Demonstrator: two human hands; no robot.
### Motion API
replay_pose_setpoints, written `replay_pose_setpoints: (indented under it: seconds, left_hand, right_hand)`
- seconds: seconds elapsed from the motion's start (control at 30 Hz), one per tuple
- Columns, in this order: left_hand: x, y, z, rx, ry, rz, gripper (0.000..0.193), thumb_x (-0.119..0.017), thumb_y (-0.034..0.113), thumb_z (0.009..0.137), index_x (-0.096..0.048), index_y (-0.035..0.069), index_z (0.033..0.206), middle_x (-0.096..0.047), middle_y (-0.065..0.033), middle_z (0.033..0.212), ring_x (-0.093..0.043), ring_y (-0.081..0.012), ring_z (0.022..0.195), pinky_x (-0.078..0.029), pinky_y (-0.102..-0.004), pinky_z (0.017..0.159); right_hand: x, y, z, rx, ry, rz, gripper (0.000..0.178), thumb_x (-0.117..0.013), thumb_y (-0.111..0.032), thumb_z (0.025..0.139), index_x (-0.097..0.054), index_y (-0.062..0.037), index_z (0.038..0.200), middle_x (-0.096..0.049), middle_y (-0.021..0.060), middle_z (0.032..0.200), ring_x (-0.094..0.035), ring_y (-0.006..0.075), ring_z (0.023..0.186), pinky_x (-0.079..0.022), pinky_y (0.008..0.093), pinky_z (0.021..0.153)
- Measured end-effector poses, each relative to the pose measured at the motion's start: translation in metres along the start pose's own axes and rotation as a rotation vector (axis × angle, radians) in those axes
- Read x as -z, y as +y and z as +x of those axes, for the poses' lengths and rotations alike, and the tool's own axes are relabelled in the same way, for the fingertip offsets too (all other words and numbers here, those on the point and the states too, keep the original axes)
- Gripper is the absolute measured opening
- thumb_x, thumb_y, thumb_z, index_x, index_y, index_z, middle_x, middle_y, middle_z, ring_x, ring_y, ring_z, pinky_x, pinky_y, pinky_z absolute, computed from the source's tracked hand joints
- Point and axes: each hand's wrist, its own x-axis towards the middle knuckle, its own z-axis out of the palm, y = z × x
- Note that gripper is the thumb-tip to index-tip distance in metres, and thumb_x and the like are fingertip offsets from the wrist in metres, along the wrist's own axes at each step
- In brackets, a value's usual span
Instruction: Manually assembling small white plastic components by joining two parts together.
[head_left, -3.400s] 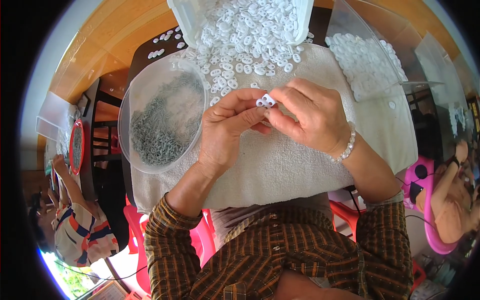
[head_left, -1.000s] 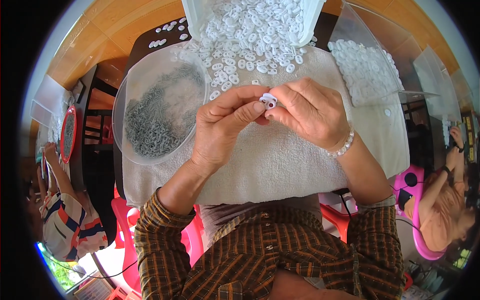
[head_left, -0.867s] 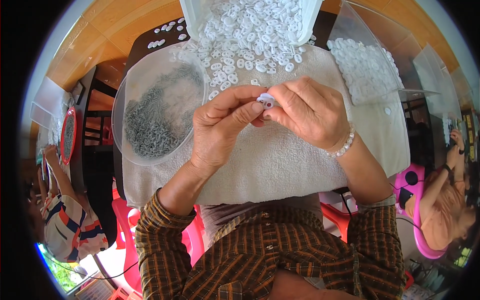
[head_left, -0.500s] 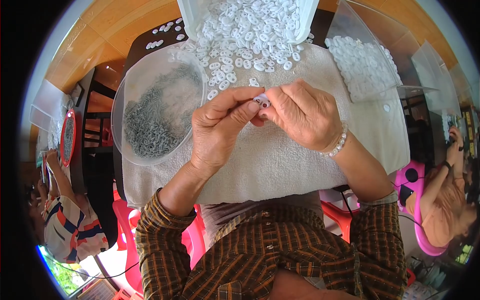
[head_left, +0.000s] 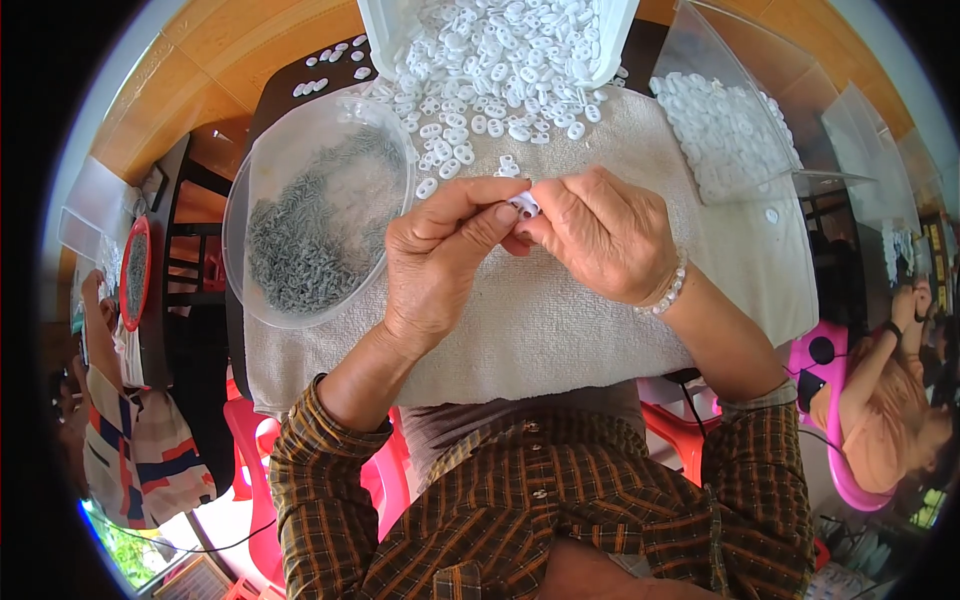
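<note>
Above the towel, a small white oval plastic piece with two holes (head_left: 524,206) is pinched between my hands. My left hand (head_left: 437,250) grips it from the left, thumb and forefinger closed on its edge. My right hand (head_left: 610,235) meets it from the other side with fingertips pressed together, a beaded bracelet on the wrist. Fingers cover most of the piece, and anything else small in the right fingertips is hidden. Just beyond the hands, a few similar white pieces (head_left: 507,166) lie on the towel. Left of my left hand are small grey screw-like parts (head_left: 300,260) in a round clear tub (head_left: 233,245).
A white bin (head_left: 378,45) at the back spills white pieces onto the beige towel (head_left: 560,335). Back right, a clear box (head_left: 790,175) holds more white pieces. People sit at tables on both sides; a red-rimmed tray (head_left: 128,300) is at far left.
My hands stay almost in place, still closed on the piece; the right wrist has shifted very slightly. The people at left and right have moved their arms.
</note>
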Motion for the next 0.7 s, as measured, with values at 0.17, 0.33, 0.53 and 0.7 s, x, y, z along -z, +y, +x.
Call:
replay_pose_setpoints:
  seconds: [0.17, 0.33, 0.53, 0.7]
  left_hand:
    - [-0.002, 0.002, 0.001, -0.004, 0.002, -0.030, 0.019, -0.057, -0.002, 0.089, -0.063, -0.001, 0.106, -0.064, -0.0057, 0.089, -0.062, -0.0124, 0.076, -0.052, -0.0235, 0.070]
    - [0.000, 0.004, 0.005, -0.052, -0.023, -0.087, 0.020, -0.055, 0.000, 0.090, -0.061, -0.001, 0.109, -0.064, -0.0072, 0.093, -0.060, -0.0136, 0.078, -0.050, -0.0261, 0.072]
    - [0.001, 0.008, 0.007, 0.042, -0.109, 0.096, 0.024, -0.056, 0.001, 0.089, -0.058, -0.001, 0.114, -0.064, -0.0072, 0.094, -0.061, -0.0137, 0.081, -0.050, -0.0260, 0.071]
    - [0.002, 0.010, 0.006, 0.142, -0.084, -0.056, 0.018, -0.059, 0.004, 0.089, -0.062, -0.001, 0.107, -0.064, -0.0057, 0.091, -0.061, -0.0099, 0.077, -0.051, -0.0229, 0.070]
  right_hand:
    - [0.004, 0.002, 0.008, -0.019, 0.037, 0.075, 0.027, -0.076, -0.011, 0.069, -0.062, 0.0008, 0.088, -0.057, 0.0051, 0.072, -0.054, 0.0140, 0.055, -0.045, 0.0262, 0.045]
    - [0.011, 0.003, 0.011, -0.245, 0.017, 0.380, 0.011, -0.067, 0.000, 0.073, -0.063, 0.0010, 0.083, -0.060, 0.0072, 0.070, -0.056, 0.0129, 0.054, -0.045, 0.0246, 0.047]
    - [0.016, 0.004, 0.009, -0.476, -0.115, 0.521, 0.007, -0.066, -0.001, 0.076, -0.063, -0.0014, 0.083, -0.059, 0.0042, 0.069, -0.054, 0.0096, 0.054, -0.042, 0.0222, 0.049]
    - [0.016, 0.003, 0.008, -0.660, -0.194, 0.686, 0.005, -0.064, -0.004, 0.079, -0.062, -0.0013, 0.082, -0.058, 0.0016, 0.069, -0.053, 0.0054, 0.059, -0.041, 0.0213, 0.051]
